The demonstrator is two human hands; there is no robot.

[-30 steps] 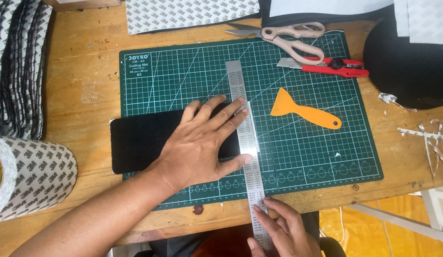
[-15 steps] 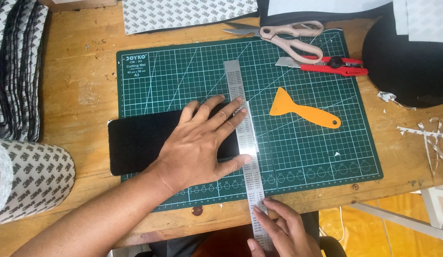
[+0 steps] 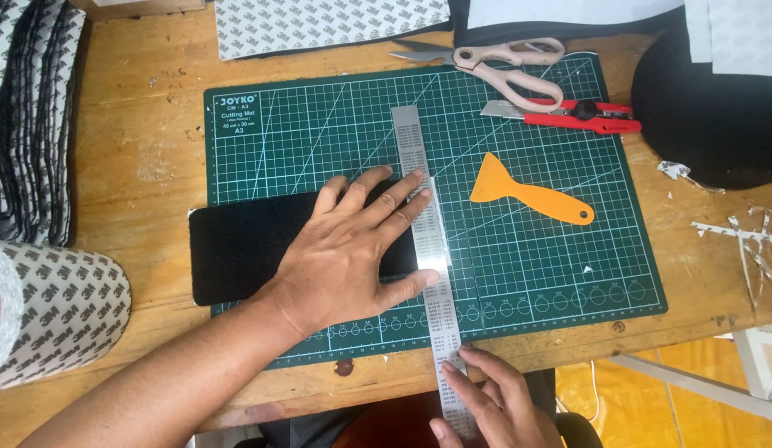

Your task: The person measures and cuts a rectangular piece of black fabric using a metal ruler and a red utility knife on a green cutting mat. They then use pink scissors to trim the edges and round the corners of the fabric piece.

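Observation:
My left hand (image 3: pixel 353 249) lies flat, fingers spread, on a black rectangular sheet (image 3: pixel 236 245) that rests on a green cutting mat (image 3: pixel 535 274). Its fingertips and thumb press on a steel ruler (image 3: pixel 426 224) that runs down the mat and past the table's front edge. My right hand (image 3: pixel 494 406) pinches the ruler's near end at the table edge. The sheet's right end is hidden under my left hand.
An orange plastic scraper (image 3: pixel 527 195) lies right of the ruler. Scissors (image 3: pixel 502 66) and a red utility knife (image 3: pixel 568 114) sit at the mat's top right. A large tape roll (image 3: pixel 46 319) is at left, stacked patterned pieces (image 3: pixel 29 116) above it, paper scraps (image 3: pixel 751 241) at right.
Both hands and the ruler stay as they were; only the camera view shifts very slightly.

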